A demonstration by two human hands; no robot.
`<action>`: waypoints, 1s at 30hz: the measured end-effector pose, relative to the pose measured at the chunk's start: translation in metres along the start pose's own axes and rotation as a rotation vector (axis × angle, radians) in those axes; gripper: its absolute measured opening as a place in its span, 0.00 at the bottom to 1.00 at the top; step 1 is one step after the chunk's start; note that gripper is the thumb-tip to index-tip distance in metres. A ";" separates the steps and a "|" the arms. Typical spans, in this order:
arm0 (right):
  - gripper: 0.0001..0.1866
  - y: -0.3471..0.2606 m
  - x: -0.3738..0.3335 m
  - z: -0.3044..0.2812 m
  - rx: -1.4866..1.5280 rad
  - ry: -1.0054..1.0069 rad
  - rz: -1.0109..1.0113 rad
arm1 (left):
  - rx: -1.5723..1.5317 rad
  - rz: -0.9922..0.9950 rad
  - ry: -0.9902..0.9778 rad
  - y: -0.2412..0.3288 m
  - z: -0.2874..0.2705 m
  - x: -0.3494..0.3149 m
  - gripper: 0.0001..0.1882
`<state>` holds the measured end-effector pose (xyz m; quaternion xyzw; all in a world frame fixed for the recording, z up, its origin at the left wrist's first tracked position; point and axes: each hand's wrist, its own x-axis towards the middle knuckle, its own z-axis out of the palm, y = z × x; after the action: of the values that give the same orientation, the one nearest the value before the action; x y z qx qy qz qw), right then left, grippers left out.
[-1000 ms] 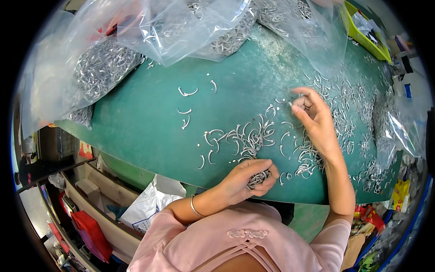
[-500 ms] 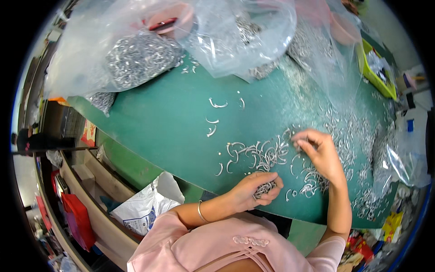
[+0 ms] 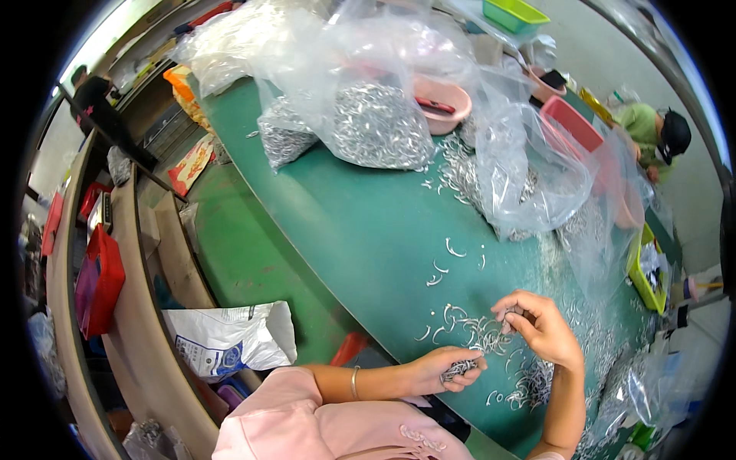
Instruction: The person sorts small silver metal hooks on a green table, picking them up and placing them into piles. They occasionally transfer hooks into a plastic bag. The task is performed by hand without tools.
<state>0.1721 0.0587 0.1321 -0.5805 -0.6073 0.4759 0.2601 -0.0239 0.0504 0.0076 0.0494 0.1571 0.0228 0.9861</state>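
Observation:
My left hand [image 3: 429,372] is closed around a handful of small curved metal pieces [image 3: 459,371], palm turned up beside the table edge. To its right, my right hand [image 3: 550,334] has thumb and fingers pinched together over the loose pile; whatever lies between the fingertips is too small to make out. The pile of silvery, hook-shaped metal pieces [image 3: 484,336] spreads on the green table [image 3: 330,207] just beyond both hands. A few single curved pieces [image 3: 454,248] lie farther off.
Clear plastic bags of metal pieces [image 3: 379,126] and a pink bowl [image 3: 451,103] stand at the back. On the right is a yellow-green basket [image 3: 650,295]. A white sack [image 3: 264,337] lies left of me. One person [image 3: 644,126] is far right, another [image 3: 100,107] far left.
The view has swung, so the table sits lower and more of the room shows. My left hand still holds its handful, and my right hand stays pinched over the pile.

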 end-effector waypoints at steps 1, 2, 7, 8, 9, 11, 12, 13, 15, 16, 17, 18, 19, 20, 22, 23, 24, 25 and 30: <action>0.11 -0.009 0.006 -0.001 0.004 0.044 -0.040 | -0.006 0.000 0.009 0.001 -0.001 0.000 0.15; 0.11 -0.020 0.015 -0.001 0.009 0.087 -0.080 | -0.012 -0.001 0.018 0.002 -0.001 -0.001 0.15; 0.10 -0.106 0.110 0.000 -0.140 0.601 -0.705 | -0.061 0.091 -0.024 0.006 -0.013 -0.013 0.15; 0.09 -0.128 0.136 -0.007 -0.182 0.682 -0.862 | -0.065 0.119 -0.047 0.007 -0.014 -0.016 0.15; 0.09 -0.157 0.156 -0.007 -0.130 0.758 -0.960 | -0.068 0.143 -0.070 0.008 -0.016 -0.019 0.15; 0.09 -0.208 0.194 -0.009 -0.210 0.884 -1.134 | -0.078 0.159 -0.106 0.011 -0.015 -0.023 0.15; 0.09 -0.228 0.211 -0.018 -0.336 0.933 -1.216 | -0.079 0.160 -0.110 0.014 -0.011 -0.024 0.15; 0.10 -0.235 0.240 -0.035 -0.480 0.927 -1.199 | -0.079 0.152 -0.114 0.015 -0.007 -0.024 0.15; 0.11 -0.224 0.275 -0.031 -0.634 0.886 -1.066 | -0.066 0.180 -0.076 0.019 -0.004 -0.032 0.15; 0.12 -0.223 0.277 -0.017 -0.657 0.855 -0.964 | -0.067 0.205 -0.053 0.019 -0.005 -0.038 0.15; 0.12 -0.221 0.271 -0.016 -0.650 0.863 -1.010 | -0.071 0.213 -0.061 0.021 -0.009 -0.042 0.15; 0.12 -0.219 0.260 -0.021 -0.636 0.848 -1.023 | -0.070 0.215 -0.072 0.023 -0.013 -0.043 0.15; 0.12 -0.215 0.241 -0.024 -0.634 0.822 -1.025 | -0.082 0.211 -0.092 0.022 -0.017 -0.040 0.15; 0.12 -0.208 0.220 -0.028 -0.633 0.800 -1.017 | -0.084 0.205 -0.100 0.021 -0.019 -0.036 0.15; 0.11 -0.179 0.173 -0.029 -0.558 0.764 -0.955 | -0.107 0.165 -0.076 0.020 -0.021 -0.035 0.14; 0.09 -0.159 0.148 -0.030 -0.583 0.759 -0.933 | -0.119 0.150 -0.097 0.020 -0.021 -0.035 0.14; 0.09 -0.132 0.124 -0.027 -0.605 0.743 -0.833 | -0.096 0.151 -0.038 0.017 -0.019 -0.036 0.14; 0.09 -0.109 0.098 -0.022 -0.609 0.723 -0.751 | -0.104 0.155 -0.030 0.014 -0.020 -0.042 0.15; 0.11 0.025 -0.047 -0.018 -0.800 0.617 -0.167 | -0.060 0.047 -0.047 0.011 -0.014 -0.021 0.15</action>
<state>0.2078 0.0155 0.1290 -0.6977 -0.6811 -0.0100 0.2218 -0.0489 0.0612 0.0020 0.0239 0.1321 0.0494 0.9897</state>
